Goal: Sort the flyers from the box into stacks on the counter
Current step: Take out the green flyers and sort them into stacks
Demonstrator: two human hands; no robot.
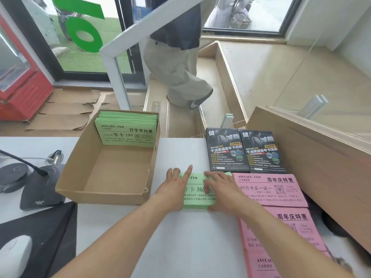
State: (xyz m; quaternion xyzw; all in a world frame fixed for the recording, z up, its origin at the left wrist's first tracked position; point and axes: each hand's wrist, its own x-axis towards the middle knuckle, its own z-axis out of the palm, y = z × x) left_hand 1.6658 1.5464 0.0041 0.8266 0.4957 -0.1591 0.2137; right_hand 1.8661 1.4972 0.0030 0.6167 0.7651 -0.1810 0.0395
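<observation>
Green flyer stack (198, 194) under two flat hands, left hand (176, 185), right hand (221, 189).

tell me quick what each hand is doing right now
Left hand: open, fingers straight, resting on the green flyer stack.
Right hand: open, fingers flat on the same stack.

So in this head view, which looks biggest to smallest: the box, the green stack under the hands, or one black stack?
1. Box, clearly largest.
2. Black stack and green stack: too alike to rank, since both hands hide part of the green one.
</observation>
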